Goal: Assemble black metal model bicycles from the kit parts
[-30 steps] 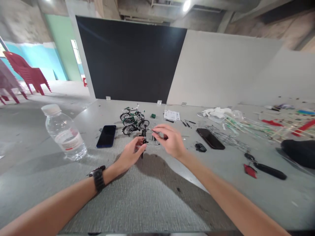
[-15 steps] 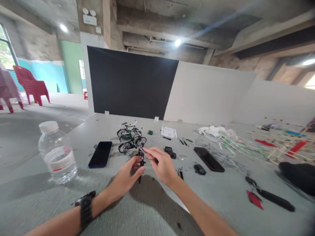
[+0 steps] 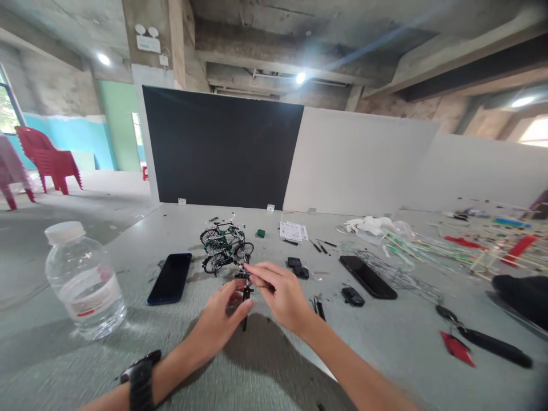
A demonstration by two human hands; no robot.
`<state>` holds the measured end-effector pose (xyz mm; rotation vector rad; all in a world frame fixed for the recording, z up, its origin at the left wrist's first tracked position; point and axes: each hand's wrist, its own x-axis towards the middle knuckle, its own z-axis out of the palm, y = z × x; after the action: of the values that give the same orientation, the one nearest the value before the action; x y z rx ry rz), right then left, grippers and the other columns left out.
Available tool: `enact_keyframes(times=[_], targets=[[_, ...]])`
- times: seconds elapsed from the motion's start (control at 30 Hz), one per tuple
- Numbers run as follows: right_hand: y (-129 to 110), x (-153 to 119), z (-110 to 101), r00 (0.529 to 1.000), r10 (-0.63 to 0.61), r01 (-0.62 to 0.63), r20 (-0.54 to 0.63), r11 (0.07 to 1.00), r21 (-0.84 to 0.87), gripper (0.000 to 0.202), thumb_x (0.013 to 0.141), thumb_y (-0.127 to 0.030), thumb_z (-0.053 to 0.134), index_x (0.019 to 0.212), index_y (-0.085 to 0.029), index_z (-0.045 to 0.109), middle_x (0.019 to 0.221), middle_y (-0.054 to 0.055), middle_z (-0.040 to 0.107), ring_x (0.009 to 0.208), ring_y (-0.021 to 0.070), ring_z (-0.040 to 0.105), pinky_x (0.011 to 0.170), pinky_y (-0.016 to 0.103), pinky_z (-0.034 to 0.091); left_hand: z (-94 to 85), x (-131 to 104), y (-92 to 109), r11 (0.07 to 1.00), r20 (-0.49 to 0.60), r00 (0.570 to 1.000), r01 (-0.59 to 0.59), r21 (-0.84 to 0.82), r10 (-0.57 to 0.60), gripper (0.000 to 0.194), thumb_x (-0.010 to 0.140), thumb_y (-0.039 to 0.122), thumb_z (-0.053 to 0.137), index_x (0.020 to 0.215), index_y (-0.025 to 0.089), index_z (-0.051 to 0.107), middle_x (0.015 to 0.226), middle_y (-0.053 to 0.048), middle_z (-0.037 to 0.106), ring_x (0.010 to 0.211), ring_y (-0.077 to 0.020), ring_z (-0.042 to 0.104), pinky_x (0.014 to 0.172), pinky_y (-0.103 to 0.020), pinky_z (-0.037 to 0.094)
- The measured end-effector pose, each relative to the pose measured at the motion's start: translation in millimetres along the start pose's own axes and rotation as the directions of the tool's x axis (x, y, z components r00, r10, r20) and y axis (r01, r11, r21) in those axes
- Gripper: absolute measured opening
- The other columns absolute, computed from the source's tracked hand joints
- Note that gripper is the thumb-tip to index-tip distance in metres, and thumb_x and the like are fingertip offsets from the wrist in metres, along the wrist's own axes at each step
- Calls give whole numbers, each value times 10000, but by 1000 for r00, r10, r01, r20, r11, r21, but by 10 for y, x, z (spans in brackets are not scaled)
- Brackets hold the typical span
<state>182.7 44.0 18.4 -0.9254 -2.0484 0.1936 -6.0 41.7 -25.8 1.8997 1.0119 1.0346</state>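
Note:
Seen nearly end-on, a small black model bicycle (image 3: 246, 293) stands between my hands on the grey tabletop. My left hand (image 3: 222, 311) is closed around its lower, nearer part, the thumb on the right side and the fingers on the left. At its upper front, by the silvery handlebar, the pinched fingertips of my right hand (image 3: 280, 291) grip it. Something small and dark shows under the right fingers, too hidden to name. Just beyond stand several finished-looking model bicycles, a black one (image 3: 220, 260) nearest and a green one (image 3: 218, 244) behind it.
A water bottle (image 3: 88, 285) and a blue-edged phone (image 3: 170, 278) are on the left. To the right lie black parts (image 3: 297, 268), a printed sheet (image 3: 293, 230), another phone (image 3: 367, 277), a black-handled tool (image 3: 492, 345) and loose sticks (image 3: 411, 251). A black panel (image 3: 222, 151) stands behind.
The camera view has shifted slightly, so the bottle and phone appear lower and further left. Both hands keep their hold on the model bicycle, with only slight finger movement.

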Motion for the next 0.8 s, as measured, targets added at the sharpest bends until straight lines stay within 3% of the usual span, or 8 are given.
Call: enact_keyframes(times=[0.57,0.8], targets=[[-42,-13,-7,998,-30,26,-46,997,-73,257,1003,-177,541,1182,-195,725,1069,70,752,906,157,706,771,286,561,2,-24,-73,997,11,998,-56,60,55,395,969,373,571,1313,180,589,1234,-126,676,1068,-270,627,981,-462,475],[-62,-20,-36,999,-47,47,-5,996,-74,290,1019,-173,512,1230,-197,710,1091,74,745,886,145,703,758,272,559,-22,-20,-5,996,30,998,-51,75,48,417,978,401,570,1318,162,606,1153,-126,680,1009,-262,613,940,-453,481]])
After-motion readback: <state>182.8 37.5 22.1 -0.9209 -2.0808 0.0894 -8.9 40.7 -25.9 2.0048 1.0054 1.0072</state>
